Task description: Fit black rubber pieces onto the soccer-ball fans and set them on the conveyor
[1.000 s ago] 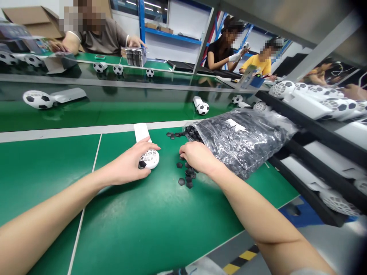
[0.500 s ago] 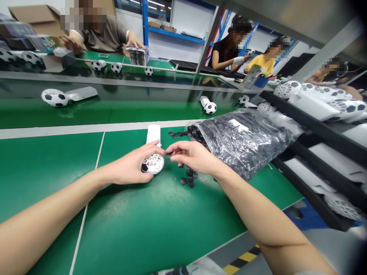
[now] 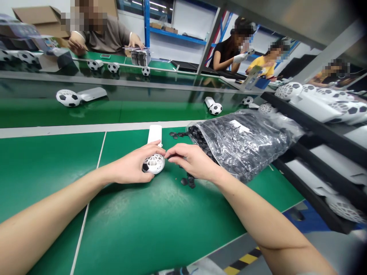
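Note:
A white football-shaped piece with a flat handle (image 3: 155,163) lies on the green table (image 3: 137,225); one black patch shows on its openwork round end. My left hand (image 3: 134,164) is wrapped round that end, thumb and fingers on opposite sides. At its right edge, my right hand (image 3: 190,158) has thumb and forefinger pinched together. What lies between those fingertips is too small to make out. Loose black pieces (image 3: 188,181) lie under and beside my right hand. Behind it, a clear plastic bag (image 3: 243,141) full of black pieces lies with its mouth facing left.
Beyond a pale strip runs a green conveyor (image 3: 137,109) carrying football-shaped pieces (image 3: 69,98). Black racks (image 3: 315,160) with white parts stand at the right. Across the conveyor sit several people, one in a brown top (image 3: 106,38) with a hand on a stack of packs.
My right hand has turned slightly and its fingertips are closer to the ball's edge; the dark piece seen between them earlier is now hidden. Pieces on the conveyor have shifted right.

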The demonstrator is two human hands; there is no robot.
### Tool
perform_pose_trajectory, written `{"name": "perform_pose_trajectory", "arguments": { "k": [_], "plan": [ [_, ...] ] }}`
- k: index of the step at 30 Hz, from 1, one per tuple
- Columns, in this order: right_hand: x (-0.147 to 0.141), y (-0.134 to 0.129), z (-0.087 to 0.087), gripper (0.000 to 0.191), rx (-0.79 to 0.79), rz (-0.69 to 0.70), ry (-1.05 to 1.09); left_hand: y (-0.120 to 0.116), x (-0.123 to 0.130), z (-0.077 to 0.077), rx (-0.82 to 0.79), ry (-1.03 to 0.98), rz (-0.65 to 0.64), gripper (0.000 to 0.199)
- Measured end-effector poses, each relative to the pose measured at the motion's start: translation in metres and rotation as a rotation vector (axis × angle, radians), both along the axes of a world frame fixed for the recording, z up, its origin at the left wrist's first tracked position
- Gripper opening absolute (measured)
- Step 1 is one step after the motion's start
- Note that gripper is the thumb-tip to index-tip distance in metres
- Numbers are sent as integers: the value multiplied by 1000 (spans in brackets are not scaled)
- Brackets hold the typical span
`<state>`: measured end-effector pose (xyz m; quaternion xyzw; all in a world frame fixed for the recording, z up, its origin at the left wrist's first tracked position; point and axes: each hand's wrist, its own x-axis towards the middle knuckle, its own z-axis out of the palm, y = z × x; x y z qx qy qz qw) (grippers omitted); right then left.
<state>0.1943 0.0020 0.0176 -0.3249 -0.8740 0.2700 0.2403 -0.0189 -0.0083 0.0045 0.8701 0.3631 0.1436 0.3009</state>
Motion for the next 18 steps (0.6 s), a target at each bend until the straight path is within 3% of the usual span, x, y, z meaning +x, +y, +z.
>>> {"name": "perform_pose_trajectory", "arguments": {
  "k": [6,11,18],
  "plan": [
    [-4,-3,-2,5,-116,-68,130,0,0,-4,-18,-7,52,53],
    [-10,-8,-9,10,-349,-64,107,-1,2,-7,-44,-13,136,64],
    [-15,-4,-22,5,-176,-70,165,-4,7,-2,-29,-27,183,51]
  ]
}}
